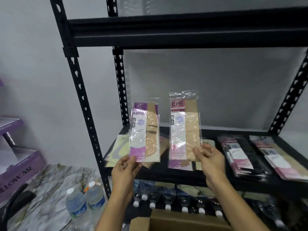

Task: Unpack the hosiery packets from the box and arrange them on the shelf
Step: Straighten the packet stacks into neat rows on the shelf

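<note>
shelf point(166, 178): packets point(240, 155) (stacked) | left hand point(124, 170): purple packet point(144, 132) | right hand point(210, 161): pink packet point(184, 125)

We see a purple-carded clear plastic packet point(144, 132) with white header letters, a white middle panel, a lilac flower mark and beige hosiery. The pink-carded clear plastic packet point(184, 127) has dark header letters, the same white panel and beige fabric. The black metal shelf rack point(80, 91) has uprights patterned with rows of keyhole slots. On it we find a pale yellow flat packet point(116, 147) and a stack of pink-and-white packets point(240, 157) with black hosiery. The table point(50, 184) is grey-white marble with brownish veins. The small clear water bottles point(76, 204) have white caps and blue-green labels. The cardboard box point(175, 220) is brown, and the printed carton point(18, 170) is purple with dark lettering.
</note>
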A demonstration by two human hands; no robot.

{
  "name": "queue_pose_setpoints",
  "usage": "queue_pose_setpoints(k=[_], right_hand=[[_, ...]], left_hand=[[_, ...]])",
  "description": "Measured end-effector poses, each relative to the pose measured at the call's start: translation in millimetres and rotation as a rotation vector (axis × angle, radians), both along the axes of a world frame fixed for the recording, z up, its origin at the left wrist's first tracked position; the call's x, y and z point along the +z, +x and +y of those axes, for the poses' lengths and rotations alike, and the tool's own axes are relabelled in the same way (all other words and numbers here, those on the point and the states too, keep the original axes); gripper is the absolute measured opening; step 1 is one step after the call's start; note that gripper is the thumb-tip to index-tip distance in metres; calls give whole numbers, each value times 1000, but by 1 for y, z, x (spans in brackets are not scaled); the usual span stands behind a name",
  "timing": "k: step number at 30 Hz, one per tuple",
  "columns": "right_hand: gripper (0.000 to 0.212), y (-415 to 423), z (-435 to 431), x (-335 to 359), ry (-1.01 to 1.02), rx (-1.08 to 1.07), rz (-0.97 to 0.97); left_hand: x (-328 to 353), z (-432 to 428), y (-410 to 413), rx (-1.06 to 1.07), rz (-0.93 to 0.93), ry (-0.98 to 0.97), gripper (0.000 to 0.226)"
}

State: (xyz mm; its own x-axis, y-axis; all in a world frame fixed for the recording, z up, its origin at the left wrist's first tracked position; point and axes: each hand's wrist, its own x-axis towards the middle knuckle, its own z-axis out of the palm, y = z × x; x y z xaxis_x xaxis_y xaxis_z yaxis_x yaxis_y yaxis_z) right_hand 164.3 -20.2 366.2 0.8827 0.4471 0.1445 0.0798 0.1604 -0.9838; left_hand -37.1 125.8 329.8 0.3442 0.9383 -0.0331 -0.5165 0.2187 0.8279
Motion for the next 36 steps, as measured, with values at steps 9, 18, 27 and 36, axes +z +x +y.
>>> queue_pose_setpoints(k=[9,18,27,36], right_hand=[[25,30,-47,-3,-2,-55,-11],[22,68,-108,3,-36,-175,-42],[29,153,-185,-6,-138,-315,7],[27,264,-227,-17,-362,-487,8]], left_hand=[[-2,-28,38,-103,5,26,28],[5,-67,97,-241,35,41,27],[-14,-101,147,-321,22,40,25],[-40,-86,156,-246,67,11,31]])
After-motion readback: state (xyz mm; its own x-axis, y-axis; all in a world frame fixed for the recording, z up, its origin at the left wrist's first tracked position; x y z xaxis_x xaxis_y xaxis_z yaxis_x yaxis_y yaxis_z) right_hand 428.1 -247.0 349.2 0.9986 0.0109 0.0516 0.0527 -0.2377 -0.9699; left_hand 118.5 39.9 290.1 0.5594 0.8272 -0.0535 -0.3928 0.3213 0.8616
